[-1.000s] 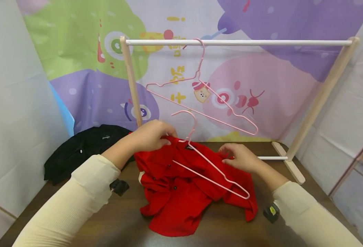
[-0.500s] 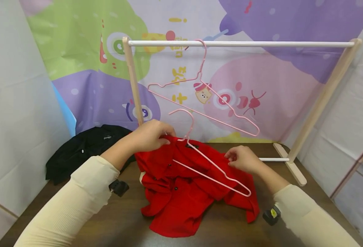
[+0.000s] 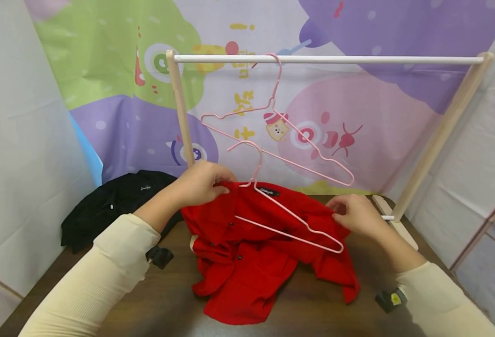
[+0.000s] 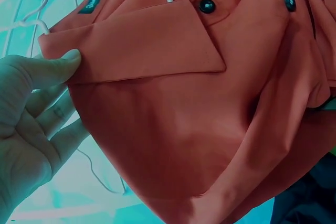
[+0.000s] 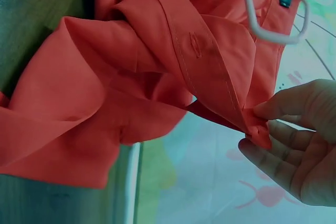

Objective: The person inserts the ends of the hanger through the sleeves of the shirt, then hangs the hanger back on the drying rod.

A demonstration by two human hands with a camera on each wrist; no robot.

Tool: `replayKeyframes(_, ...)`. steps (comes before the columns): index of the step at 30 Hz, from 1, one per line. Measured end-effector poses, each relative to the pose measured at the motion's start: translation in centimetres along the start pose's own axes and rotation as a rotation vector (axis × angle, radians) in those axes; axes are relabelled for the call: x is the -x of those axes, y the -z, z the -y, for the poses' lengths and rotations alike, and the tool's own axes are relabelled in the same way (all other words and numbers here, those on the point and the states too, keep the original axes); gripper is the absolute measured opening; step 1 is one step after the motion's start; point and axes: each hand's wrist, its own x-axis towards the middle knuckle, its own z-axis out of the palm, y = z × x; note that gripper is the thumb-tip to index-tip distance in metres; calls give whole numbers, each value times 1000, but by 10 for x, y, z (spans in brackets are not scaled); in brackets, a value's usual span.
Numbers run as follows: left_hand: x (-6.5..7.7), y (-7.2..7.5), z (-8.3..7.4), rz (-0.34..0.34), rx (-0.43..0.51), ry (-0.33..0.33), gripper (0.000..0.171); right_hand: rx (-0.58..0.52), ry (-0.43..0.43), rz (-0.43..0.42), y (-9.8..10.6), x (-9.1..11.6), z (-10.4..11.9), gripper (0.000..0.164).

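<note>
red shirt (image 3: 251, 281) pinched by left hand (image 3: 201, 184), lower pink hanger (image 3: 283, 208) partly hidden

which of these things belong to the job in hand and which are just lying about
Part of the job:
red button-up shirt, pinched by the left grip and right grip
pink wire hanger, one end hidden in the shirt, the other bare

Probably just about for now:
black garment, heaped at the left
second hanger, hanging bare
clothes rack, untouched
</note>
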Motion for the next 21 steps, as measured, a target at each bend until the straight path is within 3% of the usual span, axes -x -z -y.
replayKeyframes(5,0,0,1,-58,-50,31,21,20,43,-40,11,6,2,15)
replayKeyframes(11,-2,-5,-1,-113,-198,66,18,43,39,-53,18,10,5,15)
replayKeyframes(21,-8,-18,-9,-90,-434,93,15,39,4,-113,29,17,17,11)
